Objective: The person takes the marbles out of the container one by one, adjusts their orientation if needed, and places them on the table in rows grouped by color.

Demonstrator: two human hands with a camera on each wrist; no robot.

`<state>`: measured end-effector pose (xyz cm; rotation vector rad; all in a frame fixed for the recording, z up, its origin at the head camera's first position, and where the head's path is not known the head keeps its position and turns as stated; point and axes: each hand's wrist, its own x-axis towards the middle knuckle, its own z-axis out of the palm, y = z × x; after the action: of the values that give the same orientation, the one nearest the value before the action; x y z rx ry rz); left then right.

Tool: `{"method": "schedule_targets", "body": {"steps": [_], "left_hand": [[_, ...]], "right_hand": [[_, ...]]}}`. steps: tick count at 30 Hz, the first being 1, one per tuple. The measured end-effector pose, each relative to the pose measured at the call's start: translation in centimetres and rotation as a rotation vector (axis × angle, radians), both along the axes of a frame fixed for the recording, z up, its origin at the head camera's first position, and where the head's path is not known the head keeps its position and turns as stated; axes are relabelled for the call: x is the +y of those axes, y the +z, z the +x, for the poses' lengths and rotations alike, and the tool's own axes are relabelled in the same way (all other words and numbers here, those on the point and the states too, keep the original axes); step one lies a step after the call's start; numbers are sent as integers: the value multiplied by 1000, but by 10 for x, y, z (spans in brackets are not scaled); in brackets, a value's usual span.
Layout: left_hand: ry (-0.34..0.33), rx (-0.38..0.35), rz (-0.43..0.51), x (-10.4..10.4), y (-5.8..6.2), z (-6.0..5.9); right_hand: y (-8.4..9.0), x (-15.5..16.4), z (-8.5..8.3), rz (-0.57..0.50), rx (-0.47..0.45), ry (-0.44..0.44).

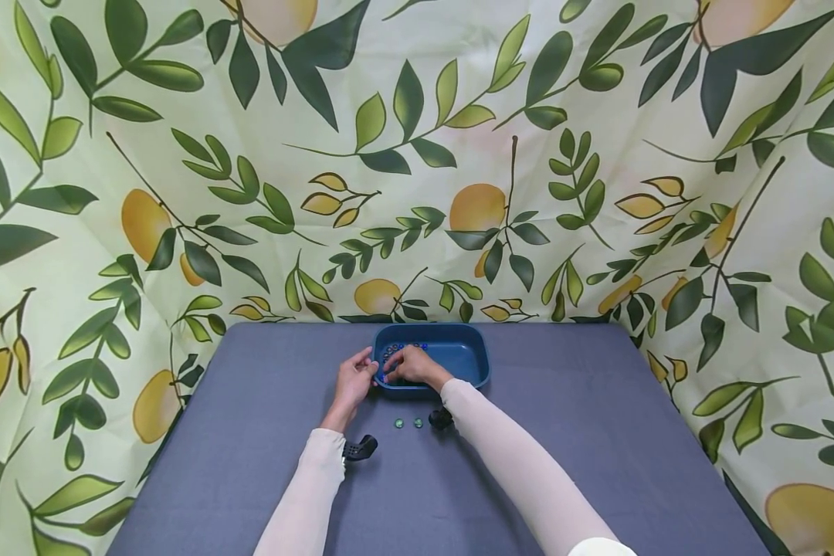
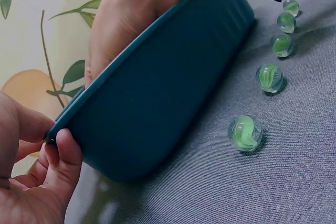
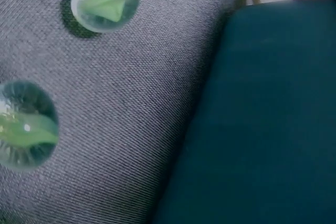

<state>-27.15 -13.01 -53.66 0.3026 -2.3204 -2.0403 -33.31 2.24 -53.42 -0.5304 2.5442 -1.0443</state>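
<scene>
Head view: blue tray (image 1: 469, 363) sits at the far edge of the grey table (image 1: 250, 432), near the middle; the left hand (image 1: 353, 384) pinches its left rim while the right hand (image 1: 411, 366) reaches inside among marbles, grip there not discernible, so the step looks like picking marbles in the tray. Left wrist view: thumb and fingers (image 2: 63, 158) clamp the tray's rim, with a row of green marbles (image 2: 245, 132) loose on the cloth beside its near wall. Right wrist view: only two marbles and the tray's wall show; the next move likely calls for a fine fingertip pinch with the tray kept steady.
</scene>
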Motion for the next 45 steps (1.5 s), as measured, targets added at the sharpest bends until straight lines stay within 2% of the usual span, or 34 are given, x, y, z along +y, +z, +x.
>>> {"method": "schedule_targets", "body": {"steps": [21, 34, 38, 45], "left_hand": [[-1, 7, -6, 0, -3, -2], [0, 19, 11, 0, -3, 1], [6, 20, 24, 1, -3, 2], [8, 21, 16, 1, -2, 2]], "right_hand": [[-4, -3, -2, 59, 20, 19], [-5, -5, 1, 19, 15, 50], [-5, -5, 1, 35, 44, 71], [1, 1, 2, 27, 95, 36]]}}
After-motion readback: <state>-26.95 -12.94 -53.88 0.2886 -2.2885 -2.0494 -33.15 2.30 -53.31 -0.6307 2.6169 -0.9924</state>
